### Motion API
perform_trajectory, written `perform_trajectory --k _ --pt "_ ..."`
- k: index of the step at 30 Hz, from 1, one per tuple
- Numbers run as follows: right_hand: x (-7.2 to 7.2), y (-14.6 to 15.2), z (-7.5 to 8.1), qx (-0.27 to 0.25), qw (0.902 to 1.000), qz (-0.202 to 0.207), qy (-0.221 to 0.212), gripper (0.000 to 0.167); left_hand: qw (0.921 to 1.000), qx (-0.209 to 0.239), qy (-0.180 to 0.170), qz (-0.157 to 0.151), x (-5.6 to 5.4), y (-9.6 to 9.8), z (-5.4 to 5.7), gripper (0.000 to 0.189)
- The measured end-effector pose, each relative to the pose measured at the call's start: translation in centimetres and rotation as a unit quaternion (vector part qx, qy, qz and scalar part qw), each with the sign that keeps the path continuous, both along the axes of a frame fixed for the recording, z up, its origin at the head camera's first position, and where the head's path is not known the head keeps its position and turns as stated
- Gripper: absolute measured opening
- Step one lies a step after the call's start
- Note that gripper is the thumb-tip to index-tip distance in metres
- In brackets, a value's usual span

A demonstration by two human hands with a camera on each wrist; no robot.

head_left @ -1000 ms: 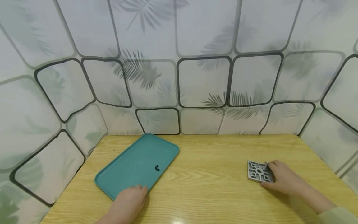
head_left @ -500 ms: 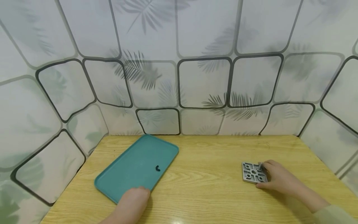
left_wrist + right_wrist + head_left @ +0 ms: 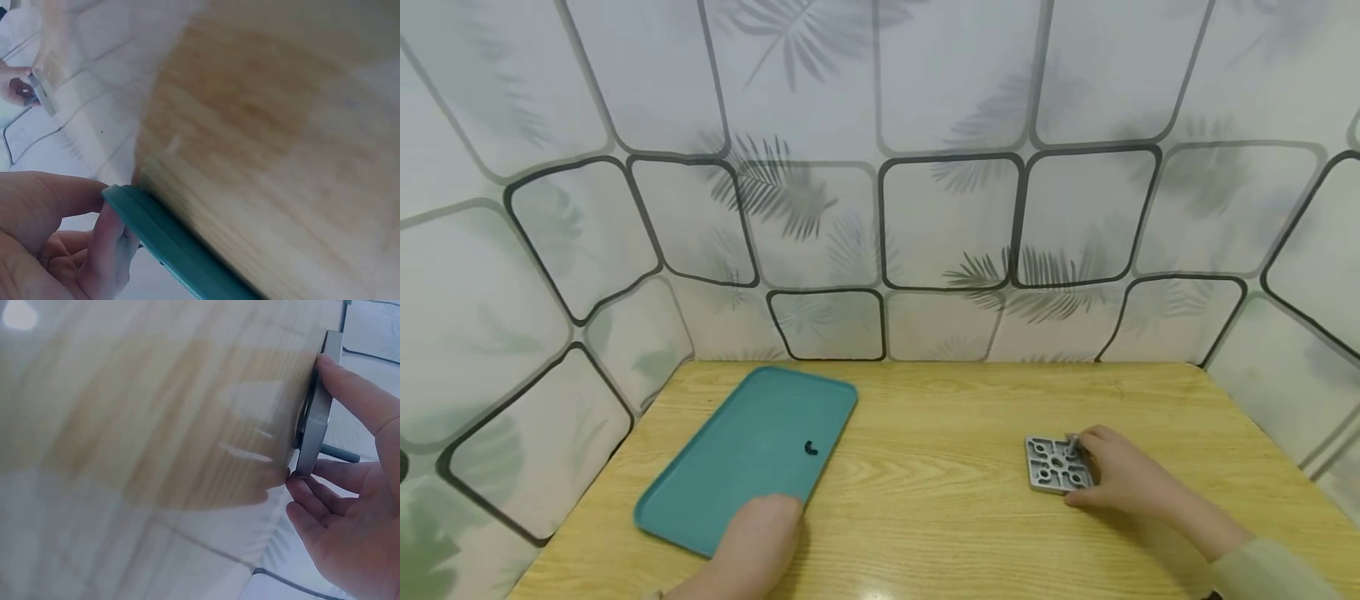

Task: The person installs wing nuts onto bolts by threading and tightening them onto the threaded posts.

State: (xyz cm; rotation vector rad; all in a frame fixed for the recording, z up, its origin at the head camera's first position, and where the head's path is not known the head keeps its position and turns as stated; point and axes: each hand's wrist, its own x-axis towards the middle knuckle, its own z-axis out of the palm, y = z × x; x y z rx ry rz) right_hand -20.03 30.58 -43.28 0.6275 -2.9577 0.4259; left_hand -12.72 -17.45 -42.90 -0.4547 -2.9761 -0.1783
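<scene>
Tray [image 3: 737, 437] and metal plate [image 3: 1054, 475] farther left in gripping hands [image 3: 762, 535] [image 3: 1116, 473], black hook [image 3: 810, 448] inside tray.

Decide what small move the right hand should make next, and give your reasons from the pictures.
Probably the right hand should ease the square metal plate leftward to the teal tray: it grips the plate by its edges, a stretch of table separates the two, the left hand pinches the tray's near end, and there's room beside the small black piece.

We now have the tray [image 3: 741, 450] turned slightly and further left, and our right hand [image 3: 1112, 471] brings the metal plate [image 3: 1054, 464] leftward.
</scene>
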Motion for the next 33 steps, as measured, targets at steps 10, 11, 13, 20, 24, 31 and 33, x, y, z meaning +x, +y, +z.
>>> perform_trajectory --k 10,11,13,20,24,31,33 --pt "-0.6 -2.7 0.2 -0.016 0.9996 0.016 -0.015 0.092 0.9975 0.062 -0.031 0.016 -1.2 -0.1 0.8 0.027" --pt "-0.7 -3.0 0.3 -0.015 0.9996 0.019 -0.016 0.092 0.9975 0.060 -0.032 0.017 -1.2 -0.1 0.8 0.028" --pt "-0.8 -3.6 0.3 -0.015 0.9995 0.024 -0.017 0.092 0.9978 0.056 -0.030 0.019 -1.2 -0.1 0.8 0.028" --pt "-1.0 -5.6 0.2 -0.009 0.9993 0.037 -0.002 0.090 0.9977 0.048 -0.045 0.021 -1.3 0.0 0.8 0.025" --pt "-1.1 -6.3 0.0 -0.007 0.9991 0.042 0.000 0.090 0.9970 0.041 -0.061 0.023 -1.3 0.1 0.9 0.024" --pt "-1.2 -7.2 0.0 -0.004 0.9992 0.039 0.005 0.090 0.9982 0.034 -0.043 0.023 -1.3 0.4 1.0 0.023" --pt "-1.2 -7.6 0.1 -0.004 0.9993 0.036 0.005 0.089 0.9989 0.031 -0.031 0.018 -1.3 0.5 0.9 0.023"
